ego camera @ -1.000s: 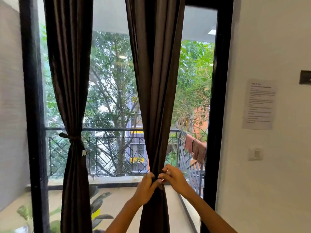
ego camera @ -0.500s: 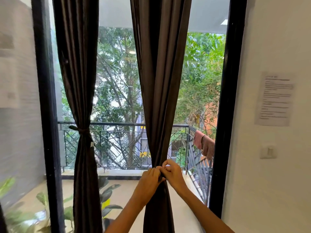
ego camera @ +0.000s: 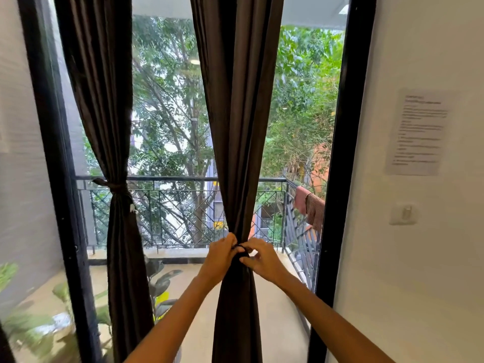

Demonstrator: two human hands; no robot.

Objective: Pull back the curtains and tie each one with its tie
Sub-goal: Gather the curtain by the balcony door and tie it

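Curtain (ego camera: 237, 127) at six o'clock, gathered, pinched at its tie (ego camera: 242, 249) by left hand (ego camera: 218, 260) and right hand (ego camera: 263, 260), fingers curled tight. Other curtain (ego camera: 115, 127) at nine o'clock, tied.

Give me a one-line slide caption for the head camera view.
Both hands, left hand and right hand, work the tie around the gathered right curtain; the left curtain is already tied.
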